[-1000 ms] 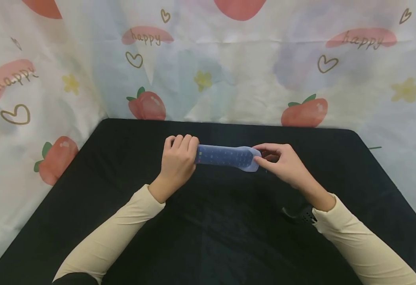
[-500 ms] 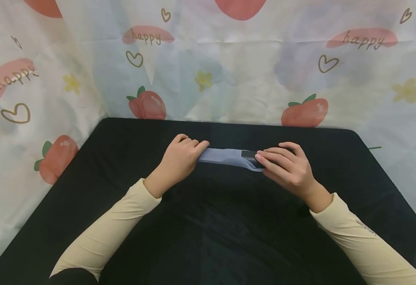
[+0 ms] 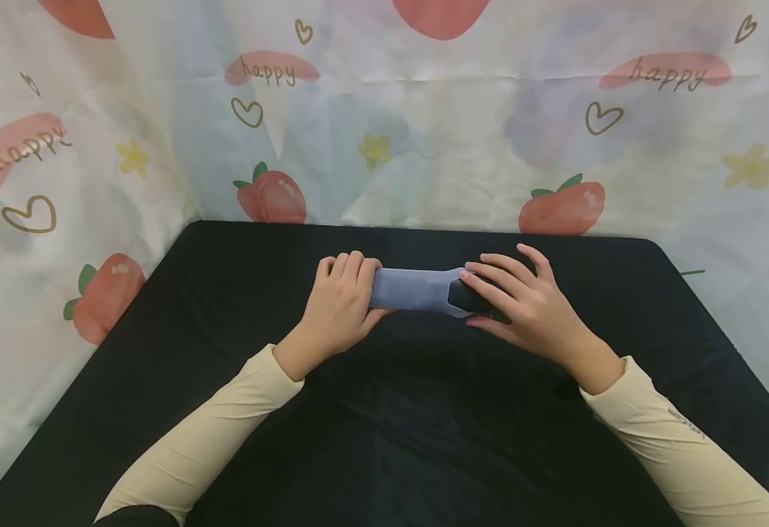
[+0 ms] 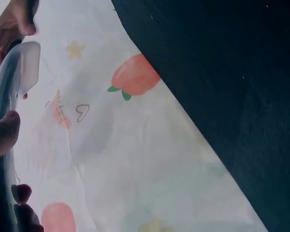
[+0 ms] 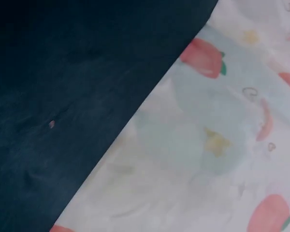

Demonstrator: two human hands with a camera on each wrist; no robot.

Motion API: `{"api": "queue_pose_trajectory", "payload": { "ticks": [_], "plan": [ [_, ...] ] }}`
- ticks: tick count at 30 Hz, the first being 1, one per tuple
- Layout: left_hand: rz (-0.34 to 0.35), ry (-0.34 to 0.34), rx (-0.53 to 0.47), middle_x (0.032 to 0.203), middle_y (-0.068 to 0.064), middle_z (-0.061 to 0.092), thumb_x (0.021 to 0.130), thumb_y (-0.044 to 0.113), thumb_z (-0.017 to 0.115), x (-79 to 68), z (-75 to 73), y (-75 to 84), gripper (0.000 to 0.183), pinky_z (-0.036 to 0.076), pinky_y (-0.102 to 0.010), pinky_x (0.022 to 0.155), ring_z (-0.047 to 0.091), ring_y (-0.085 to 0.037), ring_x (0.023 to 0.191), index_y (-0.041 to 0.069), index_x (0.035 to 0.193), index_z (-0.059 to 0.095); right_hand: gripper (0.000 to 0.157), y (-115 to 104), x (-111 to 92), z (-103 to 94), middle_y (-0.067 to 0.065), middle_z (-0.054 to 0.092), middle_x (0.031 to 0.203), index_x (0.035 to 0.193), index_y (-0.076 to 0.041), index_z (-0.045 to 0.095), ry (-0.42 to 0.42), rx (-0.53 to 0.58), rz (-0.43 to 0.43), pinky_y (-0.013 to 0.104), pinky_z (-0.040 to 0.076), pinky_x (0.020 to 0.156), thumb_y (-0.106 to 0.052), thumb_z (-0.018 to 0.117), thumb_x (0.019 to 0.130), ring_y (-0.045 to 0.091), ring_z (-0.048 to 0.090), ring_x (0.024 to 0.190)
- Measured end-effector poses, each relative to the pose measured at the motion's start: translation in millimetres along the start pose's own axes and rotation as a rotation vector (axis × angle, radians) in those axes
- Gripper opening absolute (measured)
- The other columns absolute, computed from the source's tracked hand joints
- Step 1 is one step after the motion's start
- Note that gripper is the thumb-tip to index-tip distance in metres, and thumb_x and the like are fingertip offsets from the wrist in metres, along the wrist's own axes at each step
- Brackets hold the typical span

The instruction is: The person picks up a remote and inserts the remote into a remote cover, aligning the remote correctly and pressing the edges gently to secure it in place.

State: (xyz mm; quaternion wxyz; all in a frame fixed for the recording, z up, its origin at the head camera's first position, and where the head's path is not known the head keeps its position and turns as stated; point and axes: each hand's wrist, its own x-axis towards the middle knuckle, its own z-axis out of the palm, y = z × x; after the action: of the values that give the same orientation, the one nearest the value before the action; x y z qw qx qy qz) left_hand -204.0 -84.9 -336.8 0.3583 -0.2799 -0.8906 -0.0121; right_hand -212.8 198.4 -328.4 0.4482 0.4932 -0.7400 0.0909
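A remote control [image 3: 464, 297] sits inside a bluish translucent sleeve-like cover [image 3: 413, 289], held level over the table with its plain back upward. Its black end shows at the right, where the cover is peeled back. My left hand [image 3: 338, 301] grips the covered left end, fingers over the far edge and thumb along the near edge. My right hand [image 3: 534, 309] holds the black end between fingers on top and thumb below, little finger raised. The left wrist view catches the cover [image 4: 30, 65] edge-on, its loose end flared. The right wrist view shows neither hand.
A black cloth-covered table [image 3: 384, 439] spreads beneath both hands. Behind and to the left hangs a pale curtain [image 3: 437, 146] printed with strawberries, hearts and "happy". A small light speck [image 5: 51, 124] lies on the dark cloth in the right wrist view.
The remote control has been turned from its button side to its back. My right hand has shifted from pinching the cover's end to holding the remote's black end, now exposed.
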Motion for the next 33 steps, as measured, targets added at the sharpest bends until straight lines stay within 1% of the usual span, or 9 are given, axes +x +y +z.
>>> {"api": "queue_pose_trajectory", "payload": {
  "ticks": [4,8,12,15,17,21,24,27,33],
  "plan": [
    [-0.026,0.025,-0.023,0.094,-0.009,0.053,0.079,0.046,0.070,-1.6,0.1,3.5,0.054,0.038,-0.041,0.082,0.049,-0.025,0.084,0.005,0.108,0.051,0.044,-5,5,-2.7,0.016,0.068,0.104,0.117,-0.001,0.063,0.031,-0.033,0.056,0.060,0.035,0.090,-0.037,0.050,0.096,0.035,0.059,0.095],
    [0.035,0.052,-0.017,0.097,-0.009,0.055,0.078,0.043,0.073,0.9,-1.6,5.5,0.054,0.039,-0.042,0.086,0.052,-0.026,0.088,0.005,0.110,0.051,0.041,-9,8,-5.3,0.017,0.069,0.096,0.113,0.000,0.065,0.091,-0.051,0.121,0.059,0.036,0.088,-0.034,0.052,0.095,0.035,0.059,0.090],
    [0.109,0.027,-0.032,0.101,-0.009,0.058,0.079,0.038,0.073,5.1,-2.7,9.1,0.055,0.044,-0.039,0.086,0.057,-0.024,0.092,0.006,0.118,0.051,0.041,-14,11,-4.0,0.017,0.069,0.098,0.110,0.001,0.065,0.144,0.042,0.203,0.058,0.035,0.090,-0.035,0.056,0.093,0.034,0.059,0.094],
    [0.096,-0.011,-0.088,0.102,-0.009,0.058,0.081,0.034,0.072,6.1,-3.8,11.4,0.056,0.046,-0.036,0.083,0.057,-0.024,0.092,0.005,0.122,0.049,0.046,-18,13,-0.6,0.020,0.065,0.102,0.110,0.005,0.062,0.219,0.139,0.289,0.047,0.035,0.097,-0.037,0.061,0.089,0.034,0.055,0.098],
    [0.070,-0.032,-0.125,0.102,-0.010,0.057,0.082,0.034,0.071,5.7,-5.1,11.8,0.057,0.047,-0.036,0.082,0.057,-0.024,0.092,0.005,0.125,0.048,0.048,-21,15,1.5,0.023,0.062,0.099,0.104,0.008,0.060,0.335,0.190,0.322,0.038,0.036,0.099,-0.036,0.066,0.086,0.036,0.053,0.096],
    [0.043,-0.066,-0.191,0.104,-0.010,0.056,0.085,0.034,0.067,4.1,-8.1,9.5,0.057,0.046,-0.036,0.082,0.055,-0.023,0.092,0.004,0.129,0.045,0.035,-24,22,4.8,0.023,0.058,0.079,0.082,0.008,0.062,0.622,0.205,0.236,0.032,0.041,0.094,-0.025,0.073,0.081,0.036,0.051,0.081],
    [0.043,-0.082,-0.231,0.104,-0.010,0.056,0.086,0.034,0.065,3.3,-10.1,7.0,0.057,0.045,-0.037,0.083,0.053,-0.023,0.092,0.004,0.130,0.044,0.026,-26,28,4.6,0.018,0.056,0.064,0.068,0.003,0.065,0.746,0.162,0.113,0.036,0.044,0.090,-0.018,0.075,0.079,0.033,0.049,0.070],
    [0.047,-0.092,-0.259,0.105,-0.010,0.055,0.087,0.034,0.064,1.7,-10.6,4.2,0.057,0.045,-0.037,0.083,0.053,-0.023,0.092,0.004,0.131,0.044,0.021,-27,34,4.6,0.016,0.054,0.059,0.067,-0.001,0.069,0.797,0.131,0.037,0.036,0.045,0.090,-0.017,0.076,0.078,0.030,0.048,0.066],
    [0.067,-0.112,-0.309,0.106,-0.009,0.055,0.088,0.034,0.063,-1.3,-8.4,1.8,0.056,0.046,-0.036,0.081,0.052,-0.022,0.091,0.004,0.131,0.043,0.021,-30,41,7.3,0.012,0.054,0.059,0.065,-0.005,0.066,0.824,0.060,-0.016,0.036,0.045,0.086,-0.018,0.076,0.078,0.028,0.049,0.065]
  ]
}}
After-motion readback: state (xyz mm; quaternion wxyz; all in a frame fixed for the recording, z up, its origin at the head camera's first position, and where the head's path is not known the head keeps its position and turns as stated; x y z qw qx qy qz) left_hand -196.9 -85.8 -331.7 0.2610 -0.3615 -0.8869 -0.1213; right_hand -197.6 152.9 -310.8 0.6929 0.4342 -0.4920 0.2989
